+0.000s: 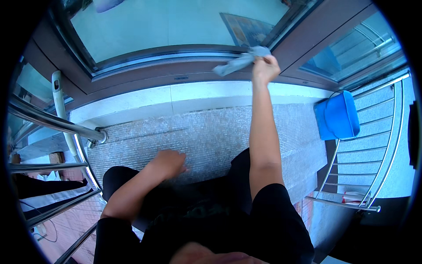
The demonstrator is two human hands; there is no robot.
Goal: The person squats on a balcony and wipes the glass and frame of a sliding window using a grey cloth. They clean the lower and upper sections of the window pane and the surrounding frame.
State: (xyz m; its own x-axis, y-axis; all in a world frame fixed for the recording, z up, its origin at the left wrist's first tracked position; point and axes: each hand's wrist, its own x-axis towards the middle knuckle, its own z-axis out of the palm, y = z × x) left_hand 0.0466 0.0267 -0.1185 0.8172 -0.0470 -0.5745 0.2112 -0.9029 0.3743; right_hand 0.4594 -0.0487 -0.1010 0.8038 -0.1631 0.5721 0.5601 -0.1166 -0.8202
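Note:
A pale grey cloth (235, 63) is gripped in my right hand (265, 69), which reaches forward with the arm almost straight. The cloth lies across the lower right corner of a brown window frame (138, 66), and its loose end trails left. Behind it is the glass pane (148, 26), through which a light floor shows. My left hand (169, 164) holds nothing that I can see; it hangs in front of my body with curled fingers, slightly blurred, above the ribbed grey step (204, 132).
A blue bucket (339, 115) stands at the right beside a metal railing (376, 145). At the left, a steel handrail (56, 118) runs near a pale long-handled object (59, 95). A white stone sill (197, 94) borders the step below the frame.

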